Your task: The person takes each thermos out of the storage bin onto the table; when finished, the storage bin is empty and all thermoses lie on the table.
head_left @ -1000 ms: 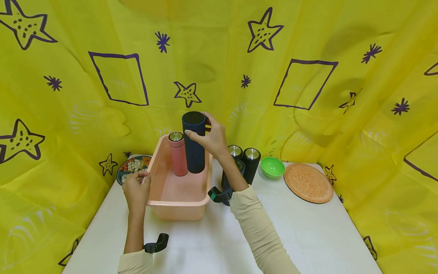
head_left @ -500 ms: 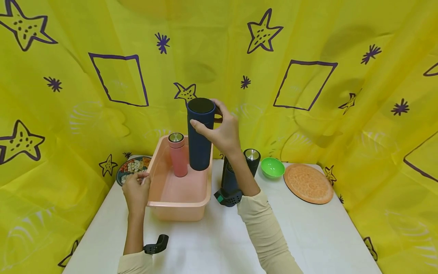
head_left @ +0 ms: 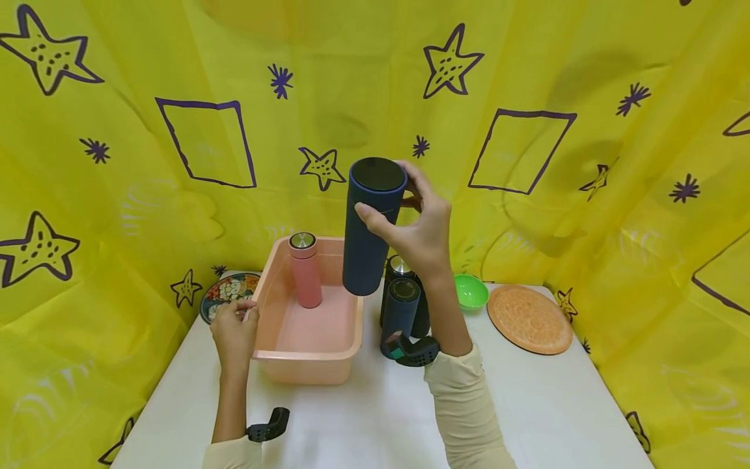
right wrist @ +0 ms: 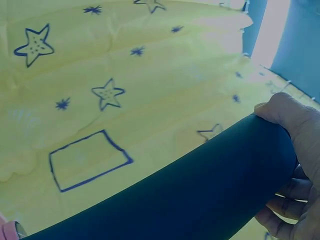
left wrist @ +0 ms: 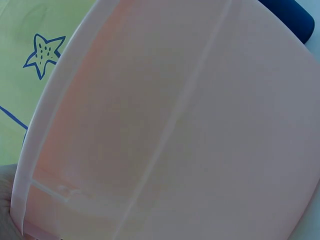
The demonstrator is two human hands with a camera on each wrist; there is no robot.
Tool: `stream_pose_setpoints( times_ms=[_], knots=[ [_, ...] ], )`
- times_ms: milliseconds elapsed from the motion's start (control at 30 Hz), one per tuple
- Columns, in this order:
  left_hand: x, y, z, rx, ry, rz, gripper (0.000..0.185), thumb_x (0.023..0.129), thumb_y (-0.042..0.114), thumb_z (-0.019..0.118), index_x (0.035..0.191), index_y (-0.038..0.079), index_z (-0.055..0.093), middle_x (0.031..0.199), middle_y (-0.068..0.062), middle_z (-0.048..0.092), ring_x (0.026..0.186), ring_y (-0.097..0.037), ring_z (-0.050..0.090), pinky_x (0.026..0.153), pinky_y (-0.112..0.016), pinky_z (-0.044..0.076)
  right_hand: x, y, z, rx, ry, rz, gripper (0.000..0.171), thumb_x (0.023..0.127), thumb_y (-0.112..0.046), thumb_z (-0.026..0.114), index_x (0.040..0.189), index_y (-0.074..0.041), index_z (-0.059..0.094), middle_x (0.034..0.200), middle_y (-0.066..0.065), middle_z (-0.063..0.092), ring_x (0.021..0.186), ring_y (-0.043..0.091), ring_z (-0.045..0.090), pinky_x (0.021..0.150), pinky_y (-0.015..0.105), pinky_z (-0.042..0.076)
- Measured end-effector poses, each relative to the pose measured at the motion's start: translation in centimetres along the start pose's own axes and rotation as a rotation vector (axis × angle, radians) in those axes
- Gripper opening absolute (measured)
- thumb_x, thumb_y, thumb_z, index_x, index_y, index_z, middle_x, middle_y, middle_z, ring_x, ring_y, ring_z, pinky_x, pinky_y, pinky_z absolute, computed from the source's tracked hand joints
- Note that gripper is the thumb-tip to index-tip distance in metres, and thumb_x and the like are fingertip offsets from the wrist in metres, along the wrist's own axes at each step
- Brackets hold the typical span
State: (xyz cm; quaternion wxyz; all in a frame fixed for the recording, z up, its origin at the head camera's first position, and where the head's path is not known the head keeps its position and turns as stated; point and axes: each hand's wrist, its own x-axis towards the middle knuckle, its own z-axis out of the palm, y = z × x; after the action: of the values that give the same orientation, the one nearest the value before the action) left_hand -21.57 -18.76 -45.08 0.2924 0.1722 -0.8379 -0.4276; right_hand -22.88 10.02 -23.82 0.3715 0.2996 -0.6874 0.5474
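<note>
My right hand [head_left: 418, 228] grips a tall dark blue flask [head_left: 369, 228] near its top and holds it upright in the air, above the right rim of a pink plastic tub [head_left: 305, 355]. The same flask [right wrist: 200, 200] fills the right wrist view, with my fingers [right wrist: 292, 150] curled round it. A pink flask [head_left: 306, 270] with a silver cap stands inside the tub at its far left. My left hand [head_left: 234, 329] holds the tub's left rim. The tub wall [left wrist: 175, 125] fills the left wrist view.
Three dark flasks [head_left: 403, 303] stand on the white table [head_left: 527, 404] right of the tub, behind my right forearm. A green bowl [head_left: 471, 291] and an orange plate [head_left: 529, 319] lie farther right. A patterned plate [head_left: 225, 291] lies left of the tub. Yellow cloth [head_left: 117, 163] surrounds the table.
My right hand has lifted the dark blue flask up out of the tub and carried it to the right. The left hand stays on the tub's rim.
</note>
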Motion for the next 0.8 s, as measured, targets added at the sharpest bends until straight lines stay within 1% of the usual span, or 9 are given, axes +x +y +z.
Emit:
stream_pose_setpoints(
  times_ms=[200, 333, 367, 467, 600, 800],
  knots=[
    [0.1, -0.1, 0.1, -0.004, 0.019, 0.021, 0.013, 0.087, 0.007, 0.066, 0.094, -0.003, 0.071, 0.089, -0.021, 0.059, 0.083, -0.034, 0.059, 0.071, -0.040, 0.044, -0.3, -0.4, -2.2, -0.025, 0.045, 0.006, 0.064, 0.072, -0.029, 0.079, 0.127, -0.001, 0.060, 0.107, 0.015, 0.070, 0.095, 0.014, 0.065, 0.074, 0.023, 0.053],
    [0.2, 0.0, 0.2, -0.006, 0.022, 0.021, 0.013, 0.087, 0.006, 0.066, 0.094, -0.004, 0.071, 0.088, -0.021, 0.059, 0.082, -0.033, 0.059, 0.069, -0.037, 0.043, -0.5, -0.4, -3.5, -0.019, 0.087, 0.024, 0.060, 0.072, -0.023, 0.080, 0.126, -0.005, 0.061, 0.109, 0.012, 0.070, 0.096, 0.013, 0.064, 0.074, 0.022, 0.052],
    [0.2, 0.0, 0.2, -0.007, 0.024, 0.020, 0.013, 0.087, 0.006, 0.066, 0.094, -0.004, 0.071, 0.088, -0.021, 0.059, 0.082, -0.033, 0.059, 0.069, -0.037, 0.043, -0.5, -0.3, -3.8, -0.031, 0.090, 0.027, 0.060, 0.072, -0.023, 0.080, 0.126, -0.004, 0.061, 0.110, 0.013, 0.069, 0.097, 0.014, 0.064, 0.075, 0.022, 0.052],
    [0.2, 0.1, 0.2, -0.011, 0.025, 0.023, 0.013, 0.087, 0.006, 0.066, 0.094, -0.004, 0.071, 0.088, -0.021, 0.060, 0.082, -0.033, 0.059, 0.069, -0.038, 0.043, -0.9, 0.0, -4.6, -0.038, 0.113, 0.048, 0.059, 0.072, -0.022, 0.081, 0.126, -0.005, 0.061, 0.112, 0.011, 0.068, 0.099, 0.014, 0.064, 0.076, 0.021, 0.052],
    [0.2, 0.1, 0.0, -0.014, 0.028, 0.025, 0.013, 0.087, 0.006, 0.065, 0.093, -0.005, 0.071, 0.088, -0.021, 0.060, 0.083, -0.034, 0.060, 0.071, -0.040, 0.044, -1.7, 0.6, -5.6, -0.064, 0.122, 0.066, 0.059, 0.073, -0.020, 0.080, 0.127, -0.004, 0.061, 0.114, 0.010, 0.067, 0.101, 0.014, 0.063, 0.078, 0.022, 0.052],
    [0.1, 0.1, 0.0, -0.001, 0.023, 0.025, 0.014, 0.087, 0.006, 0.066, 0.094, -0.004, 0.071, 0.088, -0.020, 0.060, 0.082, -0.033, 0.061, 0.068, -0.033, 0.043, -3.1, 1.4, -6.7, -0.127, 0.140, 0.105, 0.059, 0.071, -0.012, 0.081, 0.126, -0.004, 0.062, 0.114, 0.006, 0.068, 0.105, 0.012, 0.063, 0.082, 0.023, 0.050]
  ],
)
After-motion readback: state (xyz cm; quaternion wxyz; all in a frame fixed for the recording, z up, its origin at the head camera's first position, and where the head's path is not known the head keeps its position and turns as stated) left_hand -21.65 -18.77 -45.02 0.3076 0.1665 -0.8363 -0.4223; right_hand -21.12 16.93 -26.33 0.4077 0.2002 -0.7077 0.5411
